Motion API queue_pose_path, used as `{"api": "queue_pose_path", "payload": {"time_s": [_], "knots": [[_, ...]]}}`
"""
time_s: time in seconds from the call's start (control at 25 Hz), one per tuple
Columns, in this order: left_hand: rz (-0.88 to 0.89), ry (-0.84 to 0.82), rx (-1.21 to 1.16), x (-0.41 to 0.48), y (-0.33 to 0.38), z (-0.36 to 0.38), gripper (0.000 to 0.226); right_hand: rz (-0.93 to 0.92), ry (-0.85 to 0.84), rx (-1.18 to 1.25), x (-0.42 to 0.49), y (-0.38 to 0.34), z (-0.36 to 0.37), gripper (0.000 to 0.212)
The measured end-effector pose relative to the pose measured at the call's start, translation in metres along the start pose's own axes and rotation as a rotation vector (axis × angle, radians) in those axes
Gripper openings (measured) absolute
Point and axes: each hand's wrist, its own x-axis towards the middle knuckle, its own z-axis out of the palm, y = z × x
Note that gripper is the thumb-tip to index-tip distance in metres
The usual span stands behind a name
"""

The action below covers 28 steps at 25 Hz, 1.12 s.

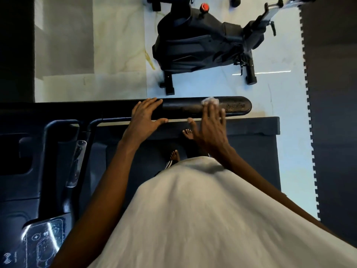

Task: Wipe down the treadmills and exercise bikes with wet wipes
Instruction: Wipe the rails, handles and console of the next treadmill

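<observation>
Where the wipe [210, 101] lies: bunched and white under the fingertips of the right hand [210, 122], on the treadmill's [251, 147] rail [183, 107], near its rounded end.
Right hand: fingers straight and spread, pressing the wipe to the rail; nothing gripped.
Left hand [148, 115]: flat on the same rail, fingers straight, thumb over the near edge, holding nothing.
Around: a black bike [202, 45] stands on the floor [116, 55] just beyond the rail, with a red knob [204, 6] on top; a dark mat [332, 93] borders the floor at right; the console [40, 242] sits low at left.
In the way: a pale shirt [193, 209] fills the foreground and hides much of the belt; two bare feet [188, 133] show past it.
Materials: rail matte black, long and round-ended; floor glossy pale tile, marble-look with yellow veins; mat edged in puzzle teeth; console glossy, catching light.
Writing: a faint mark on the rail's end and white icons on the console, none readable.
</observation>
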Motion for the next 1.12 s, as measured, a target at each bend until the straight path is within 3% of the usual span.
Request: {"api": "queue_pose_path", "payload": {"time_s": [0.12, 0.2, 0.4, 0.6, 0.8, 0.96, 1.12], "knots": [[0.026, -0.007, 0.047, -0.001, -0.003, -0.001, 0.070, -0.186, -0.037, 0.020, 0.000, -0.033, 0.009, 0.082], [0.033, -0.017, 0.087, -0.001, 0.001, 0.000, 0.068, -0.217, -0.007, -0.020, -0.004, -0.020, 0.007, 0.071], [-0.003, 0.005, 0.029, -0.001, 0.005, 0.003, 0.065, -0.046, 0.087, -0.014, -0.009, 0.013, 0.002, 0.066], [0.075, -0.023, 0.100, 0.001, 0.020, 0.011, 0.062, -0.145, 0.086, 0.004, -0.007, -0.016, 0.004, 0.064], [0.145, -0.069, 0.061, 0.014, 0.051, 0.031, 0.065, 0.116, 0.209, -0.050, -0.024, 0.056, -0.003, 0.061], [0.149, -0.118, 0.039, 0.028, 0.062, 0.035, 0.064, 0.240, 0.179, -0.006, 0.006, 0.068, -0.013, 0.063], [0.166, -0.211, 0.036, 0.042, 0.069, 0.034, 0.069, 0.110, 0.107, -0.007, 0.009, 0.063, -0.015, 0.071]]}}
